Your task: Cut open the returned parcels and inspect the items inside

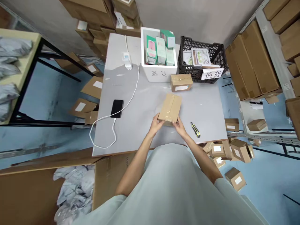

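Observation:
Between my two hands is a taped cardboard box (170, 107), tilted on the grey table (136, 125). My left hand (156, 124) grips its near left corner, fingers closed against the side. At the near right corner, my right hand (179, 126) holds it the same way. To the right of my right hand lies a yellow and black utility knife (195, 130). Just beyond the held box sits a smaller cardboard box (181, 82) with a white label on its side.
At the table's back stand a white bin (159, 73) of green-and-white cartons and a black crate (199, 78) of flat printed items. A phone (117, 108) with a white cable (137, 84) lies left. A big carton (112, 181) holding grey plastic bags stands near left.

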The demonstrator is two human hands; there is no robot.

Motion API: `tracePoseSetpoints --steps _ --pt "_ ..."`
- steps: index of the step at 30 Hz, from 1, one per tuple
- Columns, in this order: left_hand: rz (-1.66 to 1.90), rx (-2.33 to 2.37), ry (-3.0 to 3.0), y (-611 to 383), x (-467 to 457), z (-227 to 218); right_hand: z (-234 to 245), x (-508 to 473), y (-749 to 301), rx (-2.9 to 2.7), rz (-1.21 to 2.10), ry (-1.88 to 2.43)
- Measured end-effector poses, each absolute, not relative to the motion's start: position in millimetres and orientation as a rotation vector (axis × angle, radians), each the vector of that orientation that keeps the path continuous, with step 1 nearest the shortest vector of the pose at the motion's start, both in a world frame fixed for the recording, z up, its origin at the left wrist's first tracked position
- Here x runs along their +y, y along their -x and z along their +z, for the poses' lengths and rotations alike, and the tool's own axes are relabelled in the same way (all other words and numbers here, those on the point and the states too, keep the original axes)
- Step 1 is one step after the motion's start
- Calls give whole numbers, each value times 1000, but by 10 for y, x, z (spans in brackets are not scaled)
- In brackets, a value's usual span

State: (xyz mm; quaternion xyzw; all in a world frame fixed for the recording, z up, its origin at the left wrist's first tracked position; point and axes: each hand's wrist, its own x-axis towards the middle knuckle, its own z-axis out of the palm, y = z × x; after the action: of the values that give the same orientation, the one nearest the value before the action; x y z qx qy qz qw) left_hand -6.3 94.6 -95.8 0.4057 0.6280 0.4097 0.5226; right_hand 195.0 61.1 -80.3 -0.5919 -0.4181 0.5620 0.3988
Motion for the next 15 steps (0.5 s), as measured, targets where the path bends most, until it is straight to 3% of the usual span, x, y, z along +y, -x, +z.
tracePoseSetpoints --steps 6,11,15 --pt "983 1668 -752 821 851 -1216 -1020 101 -1819 -1098 1424 1723" --pt "895 1612 -706 971 651 -1180 -974 808 -2349 -1116 1125 1874" --pt "766 1384 -762 824 324 -1133 -968 1314 -2506 -1276 1180 1841"
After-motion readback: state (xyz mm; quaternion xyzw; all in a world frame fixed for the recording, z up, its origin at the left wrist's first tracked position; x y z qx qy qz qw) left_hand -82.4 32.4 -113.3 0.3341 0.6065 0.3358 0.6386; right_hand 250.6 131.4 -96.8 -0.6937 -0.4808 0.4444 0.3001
